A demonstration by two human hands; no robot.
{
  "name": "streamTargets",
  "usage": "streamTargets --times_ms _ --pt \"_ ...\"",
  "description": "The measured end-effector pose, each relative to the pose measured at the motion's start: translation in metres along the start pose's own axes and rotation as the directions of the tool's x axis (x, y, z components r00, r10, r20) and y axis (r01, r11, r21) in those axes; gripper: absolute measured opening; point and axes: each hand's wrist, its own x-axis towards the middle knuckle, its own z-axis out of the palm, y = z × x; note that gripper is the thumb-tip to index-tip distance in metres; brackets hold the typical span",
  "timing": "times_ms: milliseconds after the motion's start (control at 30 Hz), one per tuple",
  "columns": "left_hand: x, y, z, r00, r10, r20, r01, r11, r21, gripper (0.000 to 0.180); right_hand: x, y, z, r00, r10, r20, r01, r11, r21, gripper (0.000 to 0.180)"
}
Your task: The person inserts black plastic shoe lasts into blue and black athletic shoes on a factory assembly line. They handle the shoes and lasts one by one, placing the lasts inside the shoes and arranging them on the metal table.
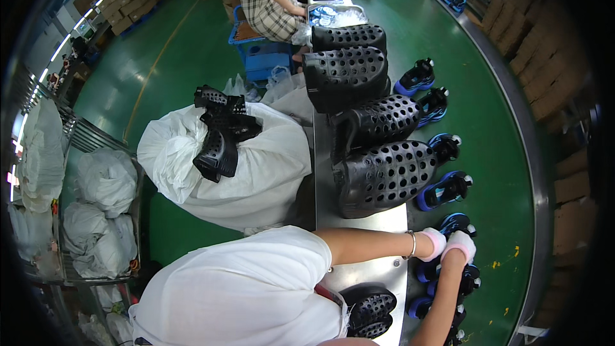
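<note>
Black sneaker (455,222) with bright-blue streaks over on the right, left hand (434,245) and right hand (460,247) at it; honestly can't tell finger spread or grip.

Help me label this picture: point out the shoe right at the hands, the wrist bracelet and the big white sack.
Shoe (454,220): head view, on its dark upper.
Bracelet (414,242): head view, on its metal band.
White sack (272,163): head view, on its bare right side.
</note>
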Motion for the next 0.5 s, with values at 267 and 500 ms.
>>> streamTargets --times_ms 267,500 --pt "-0.049 0.009 -0.024 0.989 0.114 -0.097 -0.088 0.967 0.237 0.021 -0.131 0.057 0.037 0.906 -0.051 -0.421 0.303 0.773 0.558 0.027" --pt "-0.025 -0.058 -0.001 0.692 0.448 -0.566 -0.301 0.892 0.338 0.033 -0.326 0.149 0.125 0.784 0.508 -0.357 0.069 0.501 0.863 0.017"
